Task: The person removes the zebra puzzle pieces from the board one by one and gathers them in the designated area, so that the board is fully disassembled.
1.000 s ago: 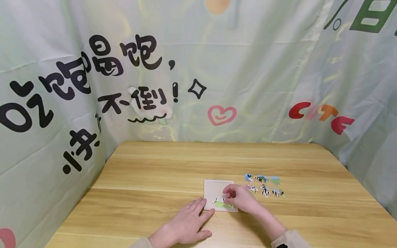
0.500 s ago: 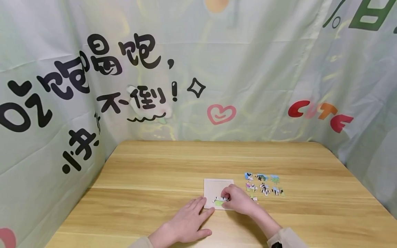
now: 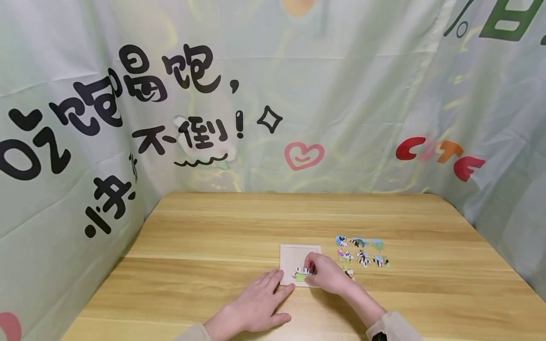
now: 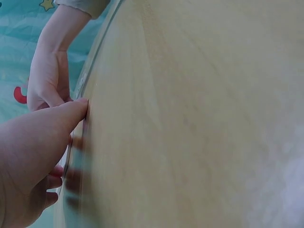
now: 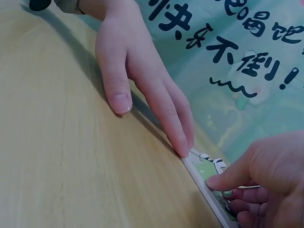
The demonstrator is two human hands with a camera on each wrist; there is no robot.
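A thin, pale square puzzle board (image 3: 292, 255) lies on the table, with green, white and black puzzle pieces (image 3: 300, 274) along its near side. My left hand (image 3: 261, 303) is spread flat, its fingertips at the board's left edge and near corner. Over the board's lower right part, my right hand (image 3: 327, 274) has its thumb and curled fingers pinching a puzzle piece, mostly hidden behind them. In the right wrist view the right thumb (image 5: 216, 182) touches the green printed area, and the left hand's fingertips (image 5: 184, 151) meet the board's corner.
Several loose puzzle pieces (image 3: 363, 258) with animal prints lie in rows to the right of the board, one of them (image 3: 349, 273) close beside my right wrist. The wooden table (image 3: 204, 237) reaches back to a printed cloth (image 3: 362, 104) hung around it.
My right hand has come down and slightly left onto the pieces on the board, covering more of the green strip. One loose piece shows beside the wrist. My left hand stays put.
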